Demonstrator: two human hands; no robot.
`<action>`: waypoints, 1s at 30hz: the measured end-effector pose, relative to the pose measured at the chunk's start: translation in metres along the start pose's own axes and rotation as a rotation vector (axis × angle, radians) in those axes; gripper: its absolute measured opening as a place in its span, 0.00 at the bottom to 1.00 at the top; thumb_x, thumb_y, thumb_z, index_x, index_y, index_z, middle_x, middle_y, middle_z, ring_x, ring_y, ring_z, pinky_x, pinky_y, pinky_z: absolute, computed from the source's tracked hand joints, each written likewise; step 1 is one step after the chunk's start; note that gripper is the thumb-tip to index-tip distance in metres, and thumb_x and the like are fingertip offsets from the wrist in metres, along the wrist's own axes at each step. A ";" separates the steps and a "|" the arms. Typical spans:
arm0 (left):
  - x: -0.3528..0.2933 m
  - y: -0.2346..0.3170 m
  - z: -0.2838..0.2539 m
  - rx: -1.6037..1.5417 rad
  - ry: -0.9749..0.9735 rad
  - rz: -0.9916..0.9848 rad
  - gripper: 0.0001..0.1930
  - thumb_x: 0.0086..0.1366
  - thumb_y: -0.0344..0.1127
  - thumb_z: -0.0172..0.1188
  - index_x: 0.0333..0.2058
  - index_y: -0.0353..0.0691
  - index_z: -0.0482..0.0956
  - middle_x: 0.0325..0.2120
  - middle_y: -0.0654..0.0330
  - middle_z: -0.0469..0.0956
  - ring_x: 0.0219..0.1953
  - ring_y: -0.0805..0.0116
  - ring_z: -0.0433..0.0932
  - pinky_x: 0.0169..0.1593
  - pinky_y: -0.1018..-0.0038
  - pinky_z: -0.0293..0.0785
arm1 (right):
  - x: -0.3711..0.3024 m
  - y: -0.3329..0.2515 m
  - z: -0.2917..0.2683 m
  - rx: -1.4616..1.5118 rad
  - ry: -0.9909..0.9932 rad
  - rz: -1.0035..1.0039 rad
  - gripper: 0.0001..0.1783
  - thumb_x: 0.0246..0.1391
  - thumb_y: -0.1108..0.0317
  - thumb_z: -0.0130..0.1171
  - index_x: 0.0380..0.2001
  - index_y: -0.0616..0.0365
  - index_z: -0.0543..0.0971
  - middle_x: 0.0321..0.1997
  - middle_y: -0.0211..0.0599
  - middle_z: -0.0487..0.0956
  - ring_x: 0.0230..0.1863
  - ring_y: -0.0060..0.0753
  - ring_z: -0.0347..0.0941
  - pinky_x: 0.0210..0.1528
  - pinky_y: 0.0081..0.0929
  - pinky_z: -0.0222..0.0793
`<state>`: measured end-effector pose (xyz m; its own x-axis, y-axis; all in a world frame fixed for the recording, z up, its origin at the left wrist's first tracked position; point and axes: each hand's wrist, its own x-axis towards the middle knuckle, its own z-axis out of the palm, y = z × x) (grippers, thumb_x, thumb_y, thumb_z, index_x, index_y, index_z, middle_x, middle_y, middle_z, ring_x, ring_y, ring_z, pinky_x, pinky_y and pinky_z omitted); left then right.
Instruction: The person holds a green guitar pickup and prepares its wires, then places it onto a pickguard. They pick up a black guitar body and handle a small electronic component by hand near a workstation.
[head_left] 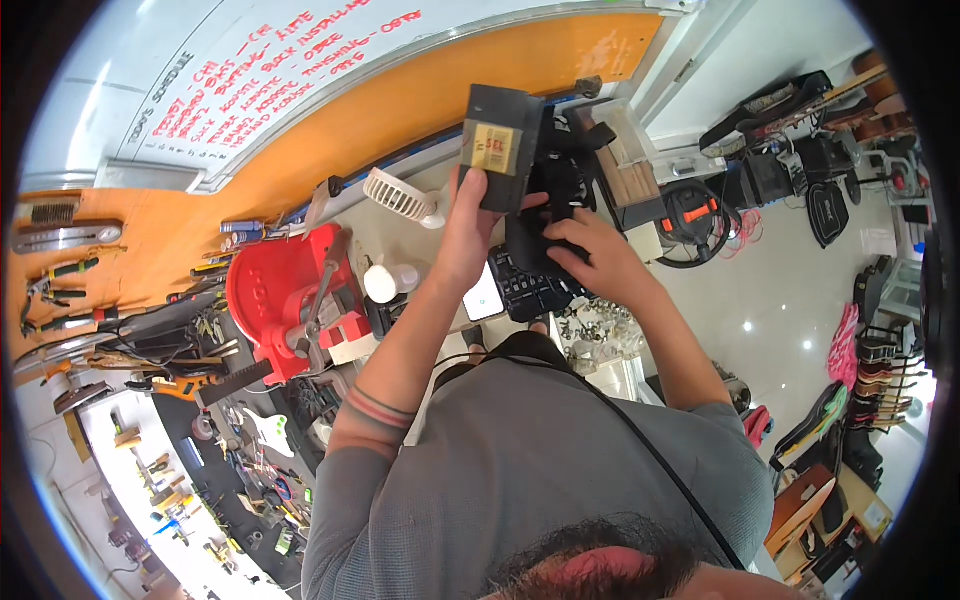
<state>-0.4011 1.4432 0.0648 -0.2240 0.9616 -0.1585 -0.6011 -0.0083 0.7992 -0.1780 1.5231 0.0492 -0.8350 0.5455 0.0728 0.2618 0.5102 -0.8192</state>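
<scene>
My left hand (pixel 468 230) is closed around a dark grey flat box (pixel 505 108) with a yellow label on its face. The box is held upright over the bench, its thumb side towards me. To its right, my right hand (pixel 598 258) has bent fingers on a black item (pixel 527 243) whose kind I cannot make out. More black things lie behind that hand and blend with it. Below the hands are a black case with several small compartments (pixel 535 288) and a phone with a lit white screen (pixel 484 298).
A white handheld fan (pixel 400 195), a white round-topped container (pixel 381 284) and a red vise (pixel 290 290) stand to the left. On the right are a clear-lidded box (pixel 622 135) and a black ring-shaped tool with orange (pixel 697 212). Small metal parts (pixel 597 330) lie near my body.
</scene>
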 end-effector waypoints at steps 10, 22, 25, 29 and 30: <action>0.018 -0.019 -0.022 0.734 0.183 0.067 0.35 0.75 0.51 0.66 0.66 0.34 0.62 0.61 0.45 0.72 0.64 0.57 0.71 0.70 0.64 0.65 | -0.002 0.043 0.016 0.688 0.274 0.103 0.13 0.66 0.74 0.53 0.52 0.60 0.77 0.48 0.42 0.81 0.54 0.41 0.79 0.63 0.38 0.71; 0.015 0.004 0.001 0.935 0.389 0.001 0.33 0.71 0.58 0.67 0.59 0.36 0.67 0.44 0.44 0.82 0.46 0.54 0.84 0.50 0.62 0.78 | 0.044 0.069 -0.028 0.087 -0.084 0.391 0.14 0.68 0.61 0.55 0.39 0.61 0.82 0.31 0.48 0.83 0.47 0.49 0.82 0.55 0.45 0.73; 0.021 0.024 0.011 1.178 0.319 -0.243 0.34 0.71 0.61 0.66 0.58 0.36 0.69 0.37 0.46 0.84 0.42 0.52 0.86 0.48 0.61 0.79 | 0.038 0.076 -0.022 -0.315 -0.006 0.115 0.15 0.66 0.58 0.60 0.38 0.59 0.84 0.31 0.49 0.84 0.49 0.57 0.81 0.61 0.52 0.68; 0.034 0.040 0.012 1.249 0.297 -0.324 0.37 0.70 0.64 0.64 0.60 0.35 0.68 0.35 0.48 0.85 0.42 0.54 0.87 0.47 0.63 0.81 | 0.028 0.076 -0.026 -0.365 -0.127 0.094 0.15 0.64 0.57 0.64 0.45 0.57 0.84 0.37 0.48 0.85 0.50 0.58 0.80 0.65 0.54 0.63; 0.038 0.034 0.001 1.100 0.300 -0.301 0.38 0.71 0.63 0.64 0.61 0.35 0.68 0.38 0.48 0.85 0.42 0.55 0.87 0.45 0.64 0.82 | 0.025 0.077 -0.025 -0.417 -0.095 0.046 0.18 0.64 0.56 0.66 0.51 0.56 0.83 0.40 0.47 0.84 0.50 0.52 0.79 0.61 0.47 0.66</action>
<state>-0.4287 1.4794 0.0863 -0.4456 0.7804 -0.4387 0.2915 0.5898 0.7531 -0.1668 1.5925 0.0021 -0.8537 0.5201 -0.0273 0.4568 0.7225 -0.5190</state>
